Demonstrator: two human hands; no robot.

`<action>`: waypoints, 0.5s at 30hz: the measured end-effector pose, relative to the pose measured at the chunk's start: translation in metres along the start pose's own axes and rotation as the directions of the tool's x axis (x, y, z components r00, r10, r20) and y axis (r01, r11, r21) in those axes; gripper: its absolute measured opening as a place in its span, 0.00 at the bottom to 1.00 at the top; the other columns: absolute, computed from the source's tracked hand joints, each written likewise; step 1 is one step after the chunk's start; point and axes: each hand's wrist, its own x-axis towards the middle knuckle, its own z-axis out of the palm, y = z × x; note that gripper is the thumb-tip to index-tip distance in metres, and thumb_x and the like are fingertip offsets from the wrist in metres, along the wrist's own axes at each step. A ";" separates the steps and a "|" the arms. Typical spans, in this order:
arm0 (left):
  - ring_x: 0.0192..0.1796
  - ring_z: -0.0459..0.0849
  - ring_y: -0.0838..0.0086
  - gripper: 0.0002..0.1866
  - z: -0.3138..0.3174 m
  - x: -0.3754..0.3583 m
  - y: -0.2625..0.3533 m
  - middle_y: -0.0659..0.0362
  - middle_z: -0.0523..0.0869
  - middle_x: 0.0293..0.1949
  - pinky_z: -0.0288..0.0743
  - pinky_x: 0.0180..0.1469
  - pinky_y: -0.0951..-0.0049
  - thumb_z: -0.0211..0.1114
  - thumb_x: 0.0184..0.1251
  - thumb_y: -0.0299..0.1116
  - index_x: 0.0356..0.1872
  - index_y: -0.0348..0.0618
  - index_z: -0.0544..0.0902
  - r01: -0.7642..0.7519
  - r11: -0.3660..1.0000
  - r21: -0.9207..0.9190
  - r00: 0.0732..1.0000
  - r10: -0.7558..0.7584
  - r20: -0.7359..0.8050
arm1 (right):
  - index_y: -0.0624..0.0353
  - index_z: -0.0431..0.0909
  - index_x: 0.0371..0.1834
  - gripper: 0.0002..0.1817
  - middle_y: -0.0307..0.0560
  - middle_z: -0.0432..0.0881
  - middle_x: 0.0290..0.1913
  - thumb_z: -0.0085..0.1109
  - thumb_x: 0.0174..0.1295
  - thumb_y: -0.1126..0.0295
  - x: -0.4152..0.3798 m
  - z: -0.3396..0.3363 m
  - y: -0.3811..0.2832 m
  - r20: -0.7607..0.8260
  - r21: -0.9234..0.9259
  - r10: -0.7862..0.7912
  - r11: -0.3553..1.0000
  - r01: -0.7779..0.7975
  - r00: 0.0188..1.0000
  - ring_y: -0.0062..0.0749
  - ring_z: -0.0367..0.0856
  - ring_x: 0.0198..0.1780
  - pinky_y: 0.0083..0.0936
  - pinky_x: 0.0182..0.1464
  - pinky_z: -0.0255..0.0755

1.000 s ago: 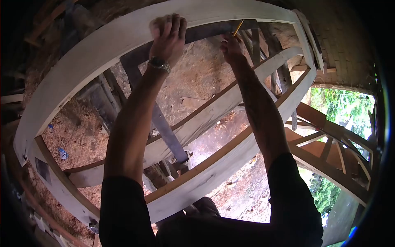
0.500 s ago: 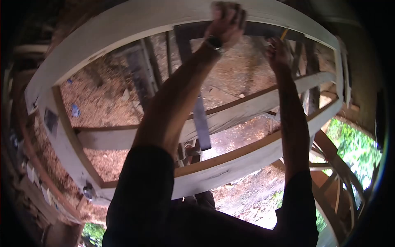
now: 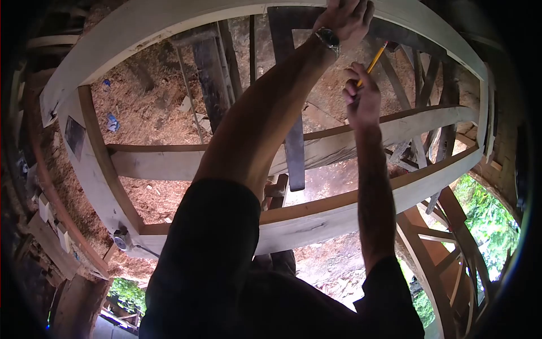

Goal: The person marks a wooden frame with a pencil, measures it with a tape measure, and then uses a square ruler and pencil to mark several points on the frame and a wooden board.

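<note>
Wearing a wristwatch (image 3: 327, 38), my left hand (image 3: 349, 25) is at the top edge of view with bent fingers on a dark L-shaped carpenter's square (image 3: 282, 42). Its fingertips are partly cut off. One arm of the square runs along the curved top beam (image 3: 186, 28); the other crosses over the middle beam (image 3: 333, 148). Lower and to the right, my right hand (image 3: 364, 99) is closed around a yellow pencil (image 3: 374, 63). The pencil points up and right, its reddish end near the square. The right hand is apart from the wood.
A lower beam (image 3: 316, 229) and a left end post (image 3: 104, 169) complete the pale wooden frame. A round metal fitting (image 3: 120, 240) sits at its lower left corner. Wood shavings (image 3: 152, 107) cover the ground below. More timber framing (image 3: 446, 265) stands at right.
My right hand has drawn down and left, away from the top beam, with the pencil. My left hand has shifted toward me along the beam and square. The whole view has moved slightly.
</note>
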 end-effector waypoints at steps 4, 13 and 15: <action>0.72 0.70 0.44 0.28 0.007 -0.001 0.001 0.42 0.78 0.68 0.60 0.73 0.32 0.53 0.71 0.40 0.66 0.34 0.79 0.000 1.000 -0.014 1.000 -0.001 -0.029 | 0.63 0.83 0.50 0.13 0.42 0.86 0.36 0.63 0.70 0.66 -0.039 0.008 0.028 0.040 -0.249 -0.162 0.954 0.167 0.986 0.13 0.65 0.26 0.15 0.25 0.58; 0.71 0.70 0.44 0.27 0.010 0.001 0.000 0.43 0.78 0.67 0.62 0.72 0.31 0.54 0.71 0.39 0.66 0.35 0.79 -0.014 1.000 0.011 0.999 0.014 -0.031 | 0.63 0.87 0.51 0.15 0.33 0.84 0.28 0.75 0.61 0.76 -0.089 0.028 0.056 0.383 -0.536 -0.384 0.648 0.541 0.840 0.08 0.62 0.24 0.13 0.27 0.61; 0.71 0.70 0.44 0.27 0.010 0.001 0.000 0.43 0.79 0.67 0.62 0.71 0.31 0.54 0.71 0.39 0.66 0.35 0.79 -0.007 1.000 0.001 1.000 0.007 -0.025 | 0.62 0.86 0.55 0.19 0.34 0.84 0.27 0.76 0.59 0.75 -0.089 0.026 0.061 0.408 -0.529 -0.391 0.635 0.563 0.825 0.09 0.59 0.21 0.17 0.22 0.53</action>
